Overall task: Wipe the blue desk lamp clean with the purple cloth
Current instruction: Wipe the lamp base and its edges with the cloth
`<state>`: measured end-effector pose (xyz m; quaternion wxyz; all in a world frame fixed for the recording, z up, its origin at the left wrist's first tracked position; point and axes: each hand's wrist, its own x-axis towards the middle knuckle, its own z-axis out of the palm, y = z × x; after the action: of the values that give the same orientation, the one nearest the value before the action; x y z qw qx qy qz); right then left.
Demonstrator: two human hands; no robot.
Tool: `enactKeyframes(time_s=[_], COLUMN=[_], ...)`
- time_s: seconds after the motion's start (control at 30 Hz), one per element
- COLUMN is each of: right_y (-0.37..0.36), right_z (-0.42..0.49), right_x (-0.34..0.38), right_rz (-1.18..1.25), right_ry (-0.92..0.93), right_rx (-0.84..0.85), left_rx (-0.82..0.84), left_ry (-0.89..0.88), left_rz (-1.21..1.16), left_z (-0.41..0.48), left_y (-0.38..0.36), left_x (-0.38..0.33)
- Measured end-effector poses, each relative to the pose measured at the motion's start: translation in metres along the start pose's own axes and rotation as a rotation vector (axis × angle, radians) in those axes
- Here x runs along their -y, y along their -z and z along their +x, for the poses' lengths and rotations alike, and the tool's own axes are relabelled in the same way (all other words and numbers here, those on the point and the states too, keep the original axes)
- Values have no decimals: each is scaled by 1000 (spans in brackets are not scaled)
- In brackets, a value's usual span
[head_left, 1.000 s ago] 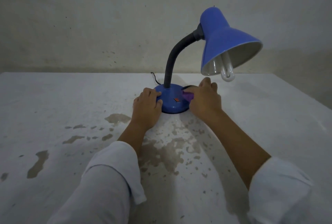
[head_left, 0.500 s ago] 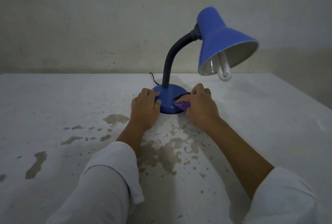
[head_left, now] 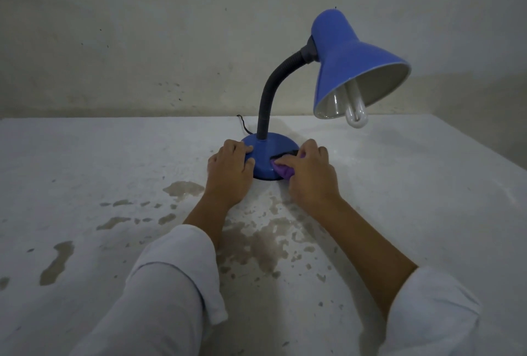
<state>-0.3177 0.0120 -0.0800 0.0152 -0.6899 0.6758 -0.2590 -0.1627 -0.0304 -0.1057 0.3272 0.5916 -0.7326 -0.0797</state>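
On the stained surface (head_left: 85,156), the left hand (head_left: 228,173) grips the base of the blue desk lamp (head_left: 263,153) while the right hand (head_left: 310,176) curls its fingers round the purple cloth (head_left: 282,172), pressing it on the base; neck (head_left: 268,93) and shade (head_left: 350,70) likely not yet wiped.

A pale, off-white plastered wall (head_left: 142,42) fills the upper half of the view, mottled with faint greyish stains and scattered dark specks that gather low down. Below it lies a broad white-painted table (head_left: 85,156), its rough top chipped in many irregular patches (head_left: 182,188) where a duller brown-grey surface shows through, thickest toward the near middle and the left. The light is dim and even, casting only soft shadows on the tabletop.
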Motion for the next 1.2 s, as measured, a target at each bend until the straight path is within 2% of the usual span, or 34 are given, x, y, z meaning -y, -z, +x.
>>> enactKeyframes(time_s=[0.17,0.27,0.33,0.43,0.63,1.07,1.2], right_y=[10,17,14,4,-1,4,11], right_z=[4,10,10,7,-3,3,-4], right_x=[-11,0,14,31,33,30,20], right_rz=[-112,-24,-39,-244,-390,-383,-316], right_ry=[-54,-123,-32,70,42,40,-15], right_rx=[-3,-1,-7,59,14,79,101], left_rx=[5,4,-2,-7,-12,-15,-12], left_ry=[-2,3,2,0,-5,-2,-2], left_rz=[-9,-5,1,15,-5,-11,-16], left_z=[0,0,0,0,-1,-1,-1], left_y=[0,0,0,1,0,0,1], left_x=[1,0,0,0,1,1,0])
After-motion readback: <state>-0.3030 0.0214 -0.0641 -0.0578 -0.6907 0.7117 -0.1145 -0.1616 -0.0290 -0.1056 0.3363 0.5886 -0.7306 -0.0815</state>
